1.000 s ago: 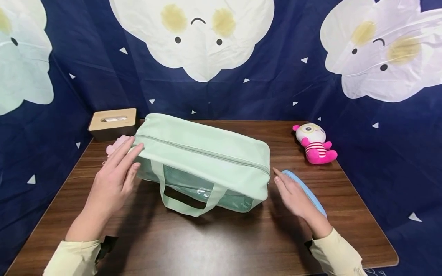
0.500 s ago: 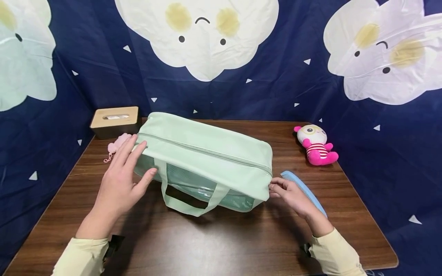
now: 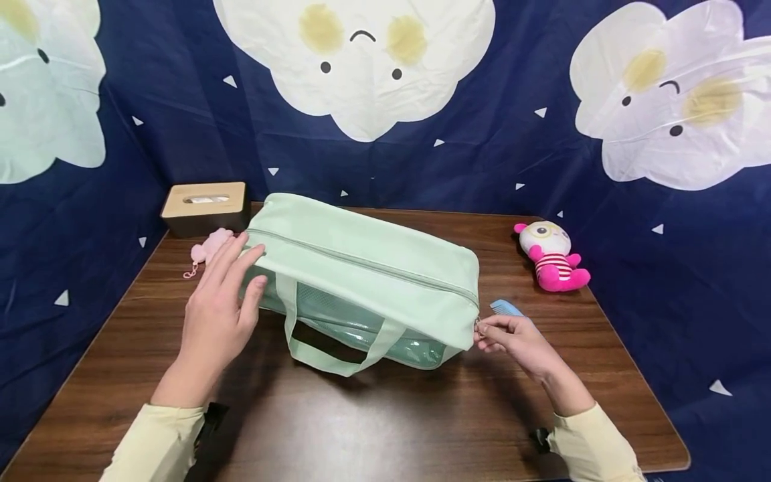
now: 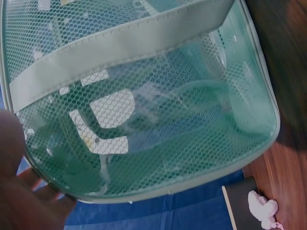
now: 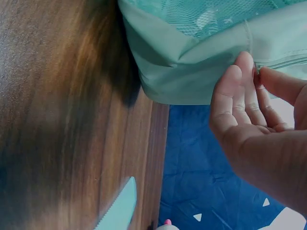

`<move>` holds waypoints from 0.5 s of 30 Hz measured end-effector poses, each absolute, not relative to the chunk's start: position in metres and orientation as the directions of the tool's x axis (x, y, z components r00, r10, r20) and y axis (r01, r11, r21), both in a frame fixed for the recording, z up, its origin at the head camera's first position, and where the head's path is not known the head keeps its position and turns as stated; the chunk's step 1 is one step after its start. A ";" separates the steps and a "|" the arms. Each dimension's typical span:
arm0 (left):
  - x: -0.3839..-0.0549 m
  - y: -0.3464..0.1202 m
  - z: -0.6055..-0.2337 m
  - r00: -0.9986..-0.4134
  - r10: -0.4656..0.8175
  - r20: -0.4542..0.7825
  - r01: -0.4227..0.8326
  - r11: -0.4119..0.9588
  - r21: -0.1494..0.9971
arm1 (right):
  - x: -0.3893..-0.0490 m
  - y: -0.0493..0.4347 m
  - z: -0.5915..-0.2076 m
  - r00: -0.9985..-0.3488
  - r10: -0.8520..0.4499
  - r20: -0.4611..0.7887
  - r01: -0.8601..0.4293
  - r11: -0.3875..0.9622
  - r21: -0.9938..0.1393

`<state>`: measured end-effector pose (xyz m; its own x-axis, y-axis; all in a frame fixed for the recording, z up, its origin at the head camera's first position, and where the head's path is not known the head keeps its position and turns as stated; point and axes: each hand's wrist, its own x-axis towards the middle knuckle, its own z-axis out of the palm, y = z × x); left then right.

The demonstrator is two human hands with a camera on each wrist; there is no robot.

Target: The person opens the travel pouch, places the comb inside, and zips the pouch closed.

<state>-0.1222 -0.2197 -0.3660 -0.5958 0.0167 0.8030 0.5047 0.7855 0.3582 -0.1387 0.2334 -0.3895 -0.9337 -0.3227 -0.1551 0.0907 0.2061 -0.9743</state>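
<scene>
A mint green bag (image 3: 355, 248) with see-through mesh sides stands on the table, its top zipper closed along the visible length. One strap handle (image 3: 328, 361) hangs down the near side. My left hand (image 3: 219, 304) rests its fairly straight fingers against the bag's left end; the left wrist view shows this hand beside the mesh side (image 4: 158, 110). At the right end, my right hand (image 3: 530, 345) pinches the small zipper pull (image 5: 257, 69) between thumb and finger. The pull itself is mostly hidden by the fingertips.
A light blue comb (image 3: 506, 308) lies right of the bag, partly behind my right hand. A pink and white plush toy (image 3: 551, 258) sits at the back right. A tissue box (image 3: 205, 211) and a pink fluffy charm (image 3: 211, 248) are at the back left.
My right hand has moved to the bag's right end and now pinches the zipper pull. My left hand stays at the left end, its thumb shifting a little.
</scene>
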 end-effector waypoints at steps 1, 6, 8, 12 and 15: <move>-0.123 -0.218 -0.366 -0.583 -0.008 0.812 0.496 0.789 0.364 | -0.138 0.233 -0.388 -0.937 -0.312 -0.159 0.097 0.205 -0.974; -0.122 -0.213 -0.365 -0.539 -0.115 0.835 0.438 0.808 0.394 | -0.136 0.229 -0.380 -0.953 -0.246 -0.177 0.119 0.231 -0.966; -0.121 -0.211 -0.364 -0.531 -0.138 0.836 0.425 0.810 0.404 | -0.135 0.229 -0.377 -0.956 -0.233 -0.177 0.117 0.249 -0.961; -0.122 -0.208 -0.363 -0.524 -0.155 0.837 0.421 0.807 0.414 | -0.133 0.238 -0.371 -0.957 -0.235 -0.168 0.105 0.258 -0.960; -0.122 -0.205 -0.363 -0.522 -0.158 0.838 0.421 0.807 0.414 | -0.132 0.247 -0.365 -0.954 -0.249 -0.168 0.105 0.246 -0.964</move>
<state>-0.1220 -0.2051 -0.3631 -0.5217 -0.1580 0.8384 0.4215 0.8067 0.4143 -0.1324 0.2475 -0.3653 -0.9538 -0.2495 -0.1675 0.1050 0.2457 -0.9636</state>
